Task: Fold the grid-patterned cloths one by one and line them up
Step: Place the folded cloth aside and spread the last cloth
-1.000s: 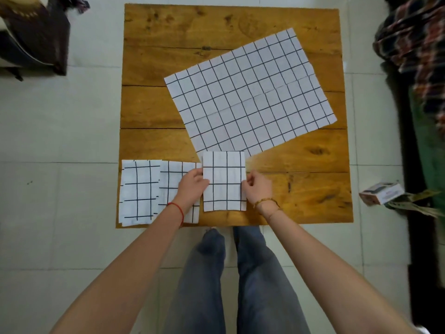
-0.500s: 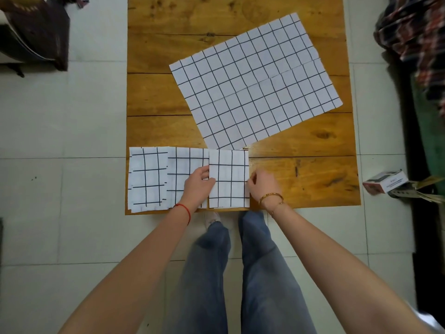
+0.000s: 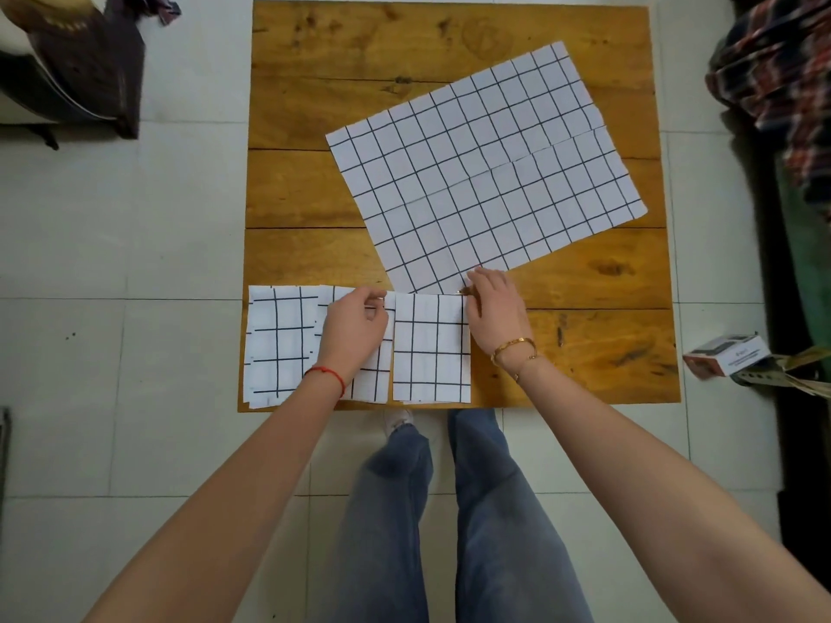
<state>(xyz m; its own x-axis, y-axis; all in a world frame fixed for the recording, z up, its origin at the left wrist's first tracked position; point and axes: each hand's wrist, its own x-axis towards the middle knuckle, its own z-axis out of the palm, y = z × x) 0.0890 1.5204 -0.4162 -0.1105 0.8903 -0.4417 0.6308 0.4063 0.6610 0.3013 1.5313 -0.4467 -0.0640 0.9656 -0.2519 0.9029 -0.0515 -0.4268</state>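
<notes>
Three folded grid cloths are lying in a row along the near edge of the tabletop (image 3: 314, 195). Left folded cloth (image 3: 281, 346) is sitting at the near-left corner. Middle folded cloth (image 3: 373, 375) is touching it; the left hand (image 3: 355, 328) is resting over it, fingers curled at its far edge, grip unclear. Right folded cloth (image 3: 431, 348) is lying beside the middle one. The right hand (image 3: 494, 310) is touching its far-right corner; fingers bent, grasp unclear. Unfolded cloth (image 3: 485, 168) is lying spread, skewed, beyond the row.
</notes>
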